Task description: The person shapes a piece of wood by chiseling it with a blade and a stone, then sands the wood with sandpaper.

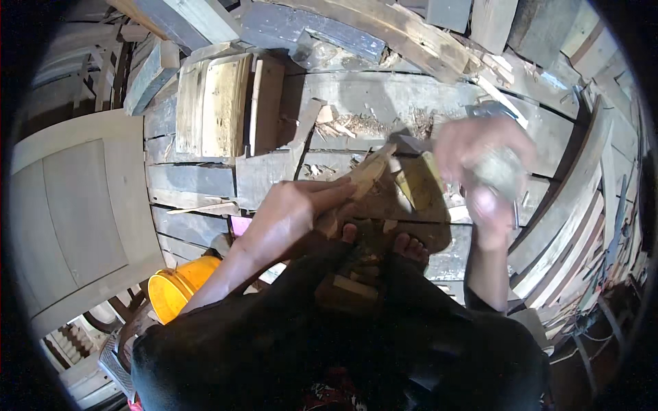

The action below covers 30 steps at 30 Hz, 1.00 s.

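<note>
My left hand [291,211] is closed on one end of a pale piece of wood [371,171], which slants up and to the right in front of my feet. My right hand [473,145] is raised on the right and smeared by motion. Its fingers wrap round a blurred, pale, rounded object [499,172] whose kind I cannot make out. Between the hands, in shadow, lies a thin yellowish strip [404,190]. My bare toes [411,248] rest on the boards just below it.
Curved wooden pieces [223,106] stand upright at the upper left of the plank floor [384,89]. Wood chips [336,125] litter the boards. A yellow bucket [171,294] sits at the lower left by a wooden panel [86,212]. Long curved strips [569,185] are piled along the right.
</note>
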Tool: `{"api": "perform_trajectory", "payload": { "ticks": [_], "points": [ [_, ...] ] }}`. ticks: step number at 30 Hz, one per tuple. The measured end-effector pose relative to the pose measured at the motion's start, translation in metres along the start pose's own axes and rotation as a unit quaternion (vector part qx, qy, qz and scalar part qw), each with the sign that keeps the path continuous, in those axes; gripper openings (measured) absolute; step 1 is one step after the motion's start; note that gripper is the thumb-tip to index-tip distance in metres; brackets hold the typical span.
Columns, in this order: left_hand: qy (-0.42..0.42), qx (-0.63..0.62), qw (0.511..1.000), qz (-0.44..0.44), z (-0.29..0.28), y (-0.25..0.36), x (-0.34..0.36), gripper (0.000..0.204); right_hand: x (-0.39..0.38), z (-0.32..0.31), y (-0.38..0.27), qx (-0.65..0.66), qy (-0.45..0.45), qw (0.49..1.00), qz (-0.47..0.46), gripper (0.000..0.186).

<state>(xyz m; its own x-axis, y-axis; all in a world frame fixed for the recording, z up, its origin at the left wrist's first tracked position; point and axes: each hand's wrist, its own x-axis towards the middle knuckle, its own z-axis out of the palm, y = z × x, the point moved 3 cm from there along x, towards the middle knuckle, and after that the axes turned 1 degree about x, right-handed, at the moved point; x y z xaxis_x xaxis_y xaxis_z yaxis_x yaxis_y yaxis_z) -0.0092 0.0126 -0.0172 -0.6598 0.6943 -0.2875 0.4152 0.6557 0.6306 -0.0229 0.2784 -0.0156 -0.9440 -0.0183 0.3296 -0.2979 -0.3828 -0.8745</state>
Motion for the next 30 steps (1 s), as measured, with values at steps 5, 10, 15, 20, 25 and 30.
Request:
{"api": "perform_trajectory", "payload": {
  "ticks": [5,10,15,20,25,30],
  "points": [
    [0.008,0.017,1.0,-0.006,-0.007,0.0,-0.003,0.057,0.017,0.0,-0.04,0.054,-0.155,0.98,-0.112,0.035],
    [0.029,0.003,0.999,0.024,0.001,-0.002,0.006,0.053,0.0,-0.009,0.04,-0.026,-0.019,0.999,-0.024,0.033],
    [-0.038,-0.032,0.996,-0.074,-0.009,0.008,0.002,0.049,0.006,0.001,-0.024,0.073,-0.002,0.995,-0.063,0.037],
    [-0.04,-0.014,0.997,-0.06,-0.013,0.012,0.006,0.049,-0.009,-0.002,0.027,-0.024,-0.045,0.998,-0.02,0.032],
    [-0.027,-0.018,0.998,-0.056,-0.007,0.005,0.002,0.045,-0.001,-0.011,0.024,0.073,0.025,0.997,-0.01,0.034],
    [0.009,-0.042,0.997,-0.059,-0.011,0.011,0.006,0.035,0.014,-0.023,-0.03,0.123,-0.11,0.979,-0.117,0.037]
  ]
}}
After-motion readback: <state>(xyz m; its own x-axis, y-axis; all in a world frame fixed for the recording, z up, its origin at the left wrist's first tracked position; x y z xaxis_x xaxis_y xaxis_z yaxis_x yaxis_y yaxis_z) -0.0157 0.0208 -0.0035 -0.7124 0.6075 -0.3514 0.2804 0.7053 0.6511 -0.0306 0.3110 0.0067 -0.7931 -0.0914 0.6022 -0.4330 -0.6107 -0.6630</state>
